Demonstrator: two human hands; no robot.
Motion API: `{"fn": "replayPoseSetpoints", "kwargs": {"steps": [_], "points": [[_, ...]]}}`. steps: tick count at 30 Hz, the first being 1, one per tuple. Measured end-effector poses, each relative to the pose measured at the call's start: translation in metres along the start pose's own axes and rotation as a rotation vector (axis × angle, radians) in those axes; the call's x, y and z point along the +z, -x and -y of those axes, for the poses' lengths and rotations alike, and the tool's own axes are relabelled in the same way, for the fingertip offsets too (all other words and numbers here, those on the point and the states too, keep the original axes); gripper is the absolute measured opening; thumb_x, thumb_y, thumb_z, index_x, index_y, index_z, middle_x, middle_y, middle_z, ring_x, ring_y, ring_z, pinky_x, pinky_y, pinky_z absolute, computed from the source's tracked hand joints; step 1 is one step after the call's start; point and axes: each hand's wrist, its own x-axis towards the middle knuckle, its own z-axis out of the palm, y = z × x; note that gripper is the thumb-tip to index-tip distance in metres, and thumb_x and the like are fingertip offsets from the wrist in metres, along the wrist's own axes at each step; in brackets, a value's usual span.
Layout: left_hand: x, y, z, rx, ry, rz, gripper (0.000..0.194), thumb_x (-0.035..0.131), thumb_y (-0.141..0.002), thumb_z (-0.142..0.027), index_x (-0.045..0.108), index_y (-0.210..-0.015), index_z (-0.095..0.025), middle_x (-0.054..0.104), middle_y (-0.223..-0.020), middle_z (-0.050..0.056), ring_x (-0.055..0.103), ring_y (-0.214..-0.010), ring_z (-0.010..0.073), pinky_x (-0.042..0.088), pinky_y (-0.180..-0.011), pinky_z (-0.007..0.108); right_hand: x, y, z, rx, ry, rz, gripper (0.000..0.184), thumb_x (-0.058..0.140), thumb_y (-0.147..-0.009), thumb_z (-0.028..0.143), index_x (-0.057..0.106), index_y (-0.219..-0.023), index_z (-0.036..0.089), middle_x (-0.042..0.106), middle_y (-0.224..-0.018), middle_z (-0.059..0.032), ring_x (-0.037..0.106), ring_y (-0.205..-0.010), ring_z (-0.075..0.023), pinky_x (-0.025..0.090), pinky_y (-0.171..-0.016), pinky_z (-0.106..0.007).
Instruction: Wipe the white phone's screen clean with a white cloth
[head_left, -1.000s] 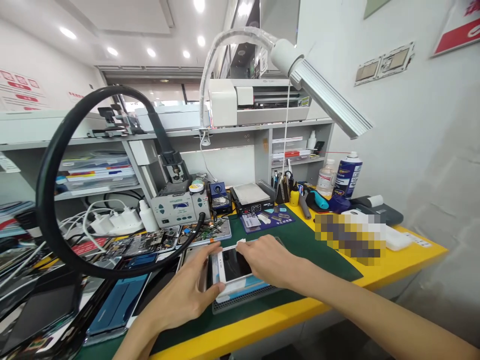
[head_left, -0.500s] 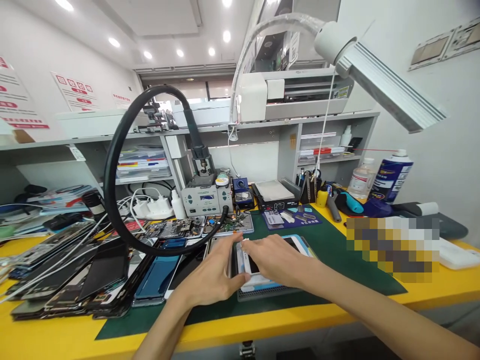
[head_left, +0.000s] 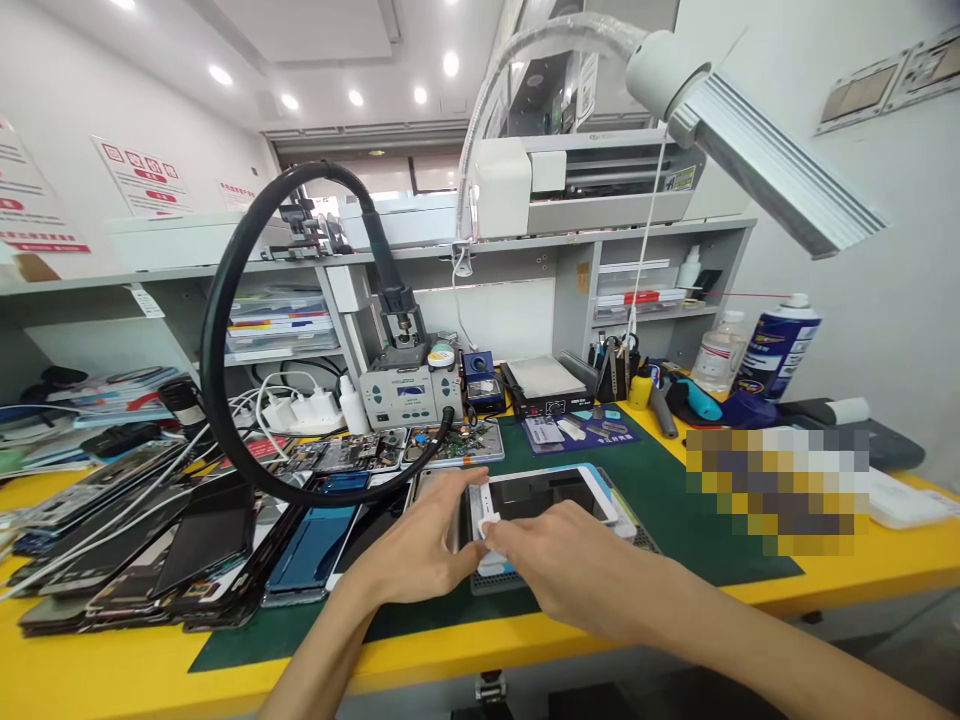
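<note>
A white-framed phone [head_left: 551, 495] with a dark screen lies on a light blue and white piece, over a dark perforated pad [head_left: 495, 583]. Across its left end my left hand [head_left: 420, 540] is spread, thumb at the near corner and fingers at the far corner, gripping that end. My right hand [head_left: 577, 560] is closed, pinching a small white wad [head_left: 487, 522], which looks like a wipe, against the phone's left end. Part of the phone's near side is hidden behind my right hand.
Stacked phone parts [head_left: 180, 550] and a blue phone back [head_left: 319, 540] lie to the left. Behind stand a hot air station [head_left: 405, 400] with a looping black hose [head_left: 214, 330] and a hot plate [head_left: 547, 380]. A spray can [head_left: 776, 350] stands right; a lamp [head_left: 780, 160] hangs above.
My right hand has moved toward me along the phone's left end with the white wad, uncovering more of the screen. My left hand stays at the same end.
</note>
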Motion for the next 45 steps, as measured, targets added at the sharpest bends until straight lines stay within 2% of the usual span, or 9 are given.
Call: {"fn": "replayPoseSetpoints", "kwargs": {"steps": [5, 9, 18, 27, 30, 33, 37, 41, 45], "points": [[0.001, 0.000, 0.001, 0.020, -0.017, -0.005, 0.072, 0.057, -0.077, -0.016, 0.035, -0.146, -0.020, 0.042, -0.151, 0.012, 0.039, -0.140, 0.0294, 0.033, -0.116, 0.048, 0.012, 0.008, 0.013, -0.069, 0.156, -0.056, 0.050, 0.053, -0.072, 0.000, 0.051, -0.121, 0.011, 0.069, -0.109, -0.0093, 0.060, -0.064, -0.0186, 0.016, -0.049, -0.034], [0.002, 0.001, 0.002, 0.034, -0.032, -0.017, 0.074, 0.057, -0.076, -0.015, 0.034, -0.146, -0.021, 0.042, -0.151, 0.012, 0.041, -0.139, 0.0297, 0.034, -0.115, 0.048, 0.021, 0.012, 0.019, -0.057, 0.261, -0.087, 0.046, 0.057, -0.075, 0.005, 0.052, -0.121, 0.009, 0.058, -0.136, -0.0163, 0.065, -0.073, -0.0207, 0.021, -0.046, -0.035], [0.004, -0.002, -0.002, -0.060, -0.064, 0.012, 0.067, 0.060, -0.088, -0.041, 0.031, -0.147, -0.025, 0.039, -0.153, 0.010, 0.041, -0.138, 0.0294, 0.035, -0.114, 0.047, 0.042, 0.047, 0.000, 0.097, 0.339, -0.227, 0.057, 0.048, -0.073, -0.003, 0.051, -0.129, 0.007, 0.062, -0.135, -0.0145, 0.065, -0.060, -0.0177, 0.032, -0.043, -0.035], [0.004, -0.002, -0.002, -0.080, -0.100, -0.006, 0.064, 0.057, -0.090, -0.045, 0.034, -0.146, -0.027, 0.042, -0.152, 0.009, 0.043, -0.137, 0.0299, 0.039, -0.112, 0.045, 0.041, 0.096, -0.033, 0.214, 0.230, -0.383, 0.054, 0.032, -0.081, -0.007, 0.055, -0.128, 0.006, 0.068, -0.125, -0.0150, 0.073, -0.085, -0.0198, 0.050, -0.057, -0.028], [0.005, -0.001, 0.000, -0.055, -0.103, -0.029, 0.062, 0.057, -0.090, -0.044, 0.034, -0.146, -0.028, 0.042, -0.152, 0.009, 0.044, -0.137, 0.0288, 0.038, -0.113, 0.044, 0.033, 0.107, -0.042, 0.378, -0.018, -0.392, 0.044, 0.034, -0.092, 0.005, 0.058, -0.128, 0.014, 0.074, -0.112, -0.0112, 0.073, -0.084, -0.0200, 0.051, -0.059, -0.026], [0.006, 0.000, 0.001, -0.029, -0.107, -0.043, 0.061, 0.057, -0.090, -0.042, 0.036, -0.146, -0.028, 0.043, -0.151, 0.009, 0.045, -0.136, 0.0297, 0.038, -0.113, 0.045, 0.020, 0.114, -0.048, 0.673, -0.486, -0.411, 0.033, 0.041, -0.101, 0.035, 0.066, -0.116, 0.021, 0.074, -0.088, -0.0052, 0.068, -0.072, -0.0181, 0.048, -0.056, -0.024], [0.007, -0.001, 0.002, -0.006, -0.111, -0.047, 0.059, 0.056, -0.092, -0.039, 0.035, -0.146, -0.027, 0.041, -0.152, 0.013, 0.044, -0.136, 0.0324, 0.038, -0.112, 0.051, 0.005, 0.118, -0.053, 0.951, -1.047, -0.390, 0.049, 0.051, -0.093, 0.058, 0.066, -0.113, 0.016, 0.047, -0.044, 0.0073, 0.040, -0.037, -0.0097, 0.033, -0.043, -0.022], [0.007, -0.003, 0.001, 0.066, -0.049, -0.189, 0.046, 0.056, -0.093, -0.038, 0.047, -0.137, -0.028, 0.044, -0.148, 0.012, 0.043, -0.136, 0.0319, 0.037, -0.112, 0.053, 0.002, 0.121, -0.049, 0.932, -1.351, -0.423, 0.049, 0.060, -0.089, 0.056, 0.064, -0.113, 0.013, 0.044, -0.041, 0.0095, 0.034, -0.034, -0.0063, 0.027, -0.041, -0.019], [0.012, 0.001, -0.018, 0.083, 0.148, -0.359, 0.026, 0.053, -0.094, -0.043, 0.064, -0.111, -0.026, 0.064, -0.114, 0.010, 0.061, -0.110, 0.0272, 0.051, -0.095, 0.043, 0.007, 0.115, -0.029, 0.811, -1.565, -0.330, 0.045, 0.063, -0.087, 0.054, 0.064, -0.104, 0.012, 0.050, -0.042, 0.0069, 0.041, -0.033, -0.0075, 0.027, -0.036, -0.017]]}}
